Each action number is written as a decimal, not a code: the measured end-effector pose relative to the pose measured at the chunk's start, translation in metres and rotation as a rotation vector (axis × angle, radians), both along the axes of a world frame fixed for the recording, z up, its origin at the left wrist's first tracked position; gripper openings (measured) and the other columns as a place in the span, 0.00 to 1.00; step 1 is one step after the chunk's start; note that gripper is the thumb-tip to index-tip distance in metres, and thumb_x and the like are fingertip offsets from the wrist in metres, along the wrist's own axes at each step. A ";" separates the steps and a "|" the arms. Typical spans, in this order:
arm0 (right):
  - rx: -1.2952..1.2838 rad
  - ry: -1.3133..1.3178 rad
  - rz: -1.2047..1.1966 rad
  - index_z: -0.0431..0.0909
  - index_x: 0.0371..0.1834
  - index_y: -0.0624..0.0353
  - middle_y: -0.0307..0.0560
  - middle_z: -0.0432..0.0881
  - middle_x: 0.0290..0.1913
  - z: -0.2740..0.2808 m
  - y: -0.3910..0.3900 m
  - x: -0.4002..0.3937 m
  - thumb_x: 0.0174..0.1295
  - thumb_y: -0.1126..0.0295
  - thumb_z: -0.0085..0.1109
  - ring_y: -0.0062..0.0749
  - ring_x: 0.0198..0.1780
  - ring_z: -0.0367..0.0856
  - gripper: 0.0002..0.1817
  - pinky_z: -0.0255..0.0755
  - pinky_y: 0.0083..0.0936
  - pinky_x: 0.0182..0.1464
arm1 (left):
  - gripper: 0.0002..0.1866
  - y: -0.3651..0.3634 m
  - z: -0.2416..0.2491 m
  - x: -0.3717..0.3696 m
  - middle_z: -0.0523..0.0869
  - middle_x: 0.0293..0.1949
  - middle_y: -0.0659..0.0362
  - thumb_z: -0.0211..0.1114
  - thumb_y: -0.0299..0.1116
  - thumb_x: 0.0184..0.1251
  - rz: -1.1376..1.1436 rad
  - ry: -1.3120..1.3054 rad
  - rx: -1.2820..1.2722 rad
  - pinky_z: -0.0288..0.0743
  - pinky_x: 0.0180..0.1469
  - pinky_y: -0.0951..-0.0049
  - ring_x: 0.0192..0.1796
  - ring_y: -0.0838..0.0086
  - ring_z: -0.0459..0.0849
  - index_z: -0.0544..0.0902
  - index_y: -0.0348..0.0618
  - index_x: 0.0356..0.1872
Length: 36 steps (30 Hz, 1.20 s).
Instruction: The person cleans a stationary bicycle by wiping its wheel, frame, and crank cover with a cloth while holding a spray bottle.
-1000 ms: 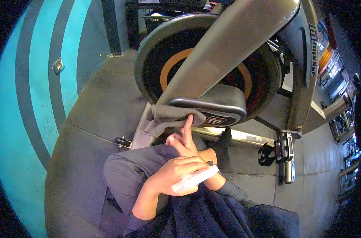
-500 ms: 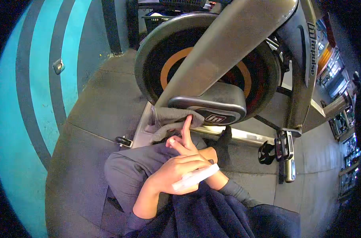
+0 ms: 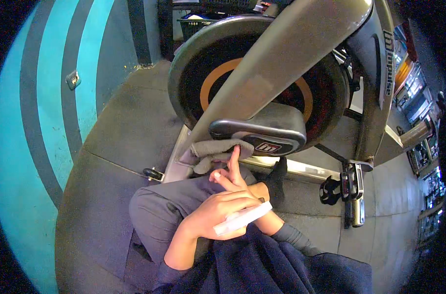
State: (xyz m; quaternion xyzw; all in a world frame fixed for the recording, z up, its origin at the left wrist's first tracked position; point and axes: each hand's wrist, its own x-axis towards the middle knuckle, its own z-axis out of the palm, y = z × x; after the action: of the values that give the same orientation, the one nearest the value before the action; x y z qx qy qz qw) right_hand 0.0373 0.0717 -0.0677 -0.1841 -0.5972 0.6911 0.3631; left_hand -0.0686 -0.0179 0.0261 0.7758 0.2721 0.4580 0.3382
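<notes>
A grey cloth (image 3: 215,148) lies bunched against the underside of the bike's dark rounded cover (image 3: 281,130), beside its logo plate. My right hand (image 3: 233,174) reaches up to the cloth with the index finger stretched along it; the other fingers curl near its lower folds, partly hidden. Closer to me, my left hand (image 3: 210,213) crosses over the right wrist. Its fingers are closed around a slim white object (image 3: 242,219) whose kind I cannot make out. A dark band (image 3: 261,200) shows at the right wrist.
Around the cover stand the exercise bike's flywheel (image 3: 188,73), slanted frame (image 3: 262,73) and pedal (image 3: 331,190). A small caster (image 3: 153,174) juts out at left. The striped blue wall (image 3: 51,108) bounds the left side. A black basket (image 3: 193,29) sits behind.
The cloth's folds have shifted slightly under the right fingers, its upper edge now a little lower. The left hand and white object have hardly moved.
</notes>
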 end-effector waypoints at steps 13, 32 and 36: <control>-0.044 0.048 0.010 0.14 0.75 0.39 0.45 0.73 0.42 0.005 0.001 -0.001 0.70 0.73 0.51 0.26 0.43 0.72 0.52 0.69 0.24 0.51 | 0.26 0.000 0.001 0.001 0.83 0.45 0.50 0.69 0.28 0.44 0.024 0.018 -0.032 0.77 0.51 0.64 0.48 0.56 0.83 0.78 0.34 0.50; 0.072 0.099 0.069 0.09 0.72 0.29 0.61 0.56 0.65 0.026 0.009 -0.006 0.66 0.79 0.52 0.35 0.46 0.75 0.57 0.71 0.31 0.50 | 0.27 -0.002 0.001 0.003 0.82 0.45 0.50 0.69 0.28 0.43 0.021 0.033 0.015 0.76 0.51 0.63 0.48 0.54 0.83 0.77 0.34 0.51; 0.010 0.149 0.054 0.15 0.75 0.39 0.54 0.57 0.64 0.026 0.005 -0.008 0.66 0.79 0.54 0.27 0.45 0.74 0.55 0.71 0.29 0.53 | 0.27 -0.002 -0.001 -0.001 0.82 0.45 0.50 0.69 0.28 0.43 0.037 0.019 -0.007 0.76 0.51 0.63 0.48 0.54 0.83 0.77 0.34 0.51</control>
State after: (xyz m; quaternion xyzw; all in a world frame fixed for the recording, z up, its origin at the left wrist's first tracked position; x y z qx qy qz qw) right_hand 0.0289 0.0771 -0.0413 -0.1140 -0.5767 0.7094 0.3888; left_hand -0.0697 -0.0200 0.0251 0.7737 0.2911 0.4558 0.3301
